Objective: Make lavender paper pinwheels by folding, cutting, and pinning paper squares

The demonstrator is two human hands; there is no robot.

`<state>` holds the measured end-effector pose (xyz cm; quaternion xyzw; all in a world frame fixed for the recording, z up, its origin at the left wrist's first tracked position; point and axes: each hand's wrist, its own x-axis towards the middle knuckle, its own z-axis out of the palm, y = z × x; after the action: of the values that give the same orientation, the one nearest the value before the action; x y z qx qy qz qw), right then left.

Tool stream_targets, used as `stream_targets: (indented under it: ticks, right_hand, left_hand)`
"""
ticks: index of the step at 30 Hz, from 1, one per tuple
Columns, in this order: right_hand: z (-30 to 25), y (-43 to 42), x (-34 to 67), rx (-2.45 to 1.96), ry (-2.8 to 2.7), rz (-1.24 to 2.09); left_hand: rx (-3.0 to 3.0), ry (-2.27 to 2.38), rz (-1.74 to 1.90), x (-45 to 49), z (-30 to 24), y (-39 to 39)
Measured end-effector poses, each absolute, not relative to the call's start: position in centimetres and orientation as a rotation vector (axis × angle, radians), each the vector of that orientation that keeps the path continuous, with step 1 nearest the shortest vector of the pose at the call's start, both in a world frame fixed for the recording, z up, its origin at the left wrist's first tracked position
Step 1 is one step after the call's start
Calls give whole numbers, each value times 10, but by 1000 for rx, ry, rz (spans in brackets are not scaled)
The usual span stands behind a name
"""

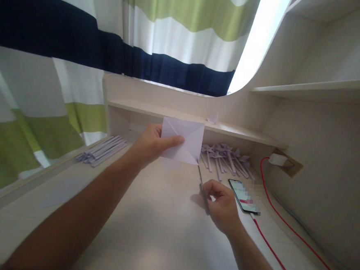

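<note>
My left hand [156, 143] grips a square sheet of white paper [188, 129] by its left side, thumb across the front and fingers behind. Diagonal creases cross on the paper. In my right hand [221, 201] is a pair of scissors [205, 197], its blades pointing up to the paper's lower right corner. The blade tips meet that corner; whether they have cut into it I cannot tell. Behind the paper, to the right, lie several white paper pinwheels [224, 154] on paper sticks.
A bundle of rolled paper sticks [105, 149] lies at the left. Paper sheets [66, 191] rest near my left forearm. To the right are a phone [243, 197], a red cable [275, 252] and a wall charger [277, 159]. A shelf [244, 135] runs along the back, holding a folded paper piece [212, 119].
</note>
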<state>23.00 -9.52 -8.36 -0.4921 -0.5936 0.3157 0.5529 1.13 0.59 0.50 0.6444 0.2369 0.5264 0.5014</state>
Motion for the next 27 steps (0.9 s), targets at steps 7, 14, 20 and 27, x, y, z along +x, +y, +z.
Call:
stream_targets:
  ticks: [7, 14, 20, 27]
  right_hand:
    - [-91, -93, 233, -1180, -1405, 746]
    - [-90, -90, 236, -1222, -1469, 759]
    - [-103, -74, 248, -1561, -1570, 797]
    - [-129, -49, 258, -2018, -1945, 708]
  left_hand:
    - [1563, 552, 1294, 13, 3, 8]
    - [1570, 574, 1323, 10, 5, 9]
    - [1571, 612, 1399, 10, 6, 13]
    - [1494, 513, 1354, 17, -1, 16]
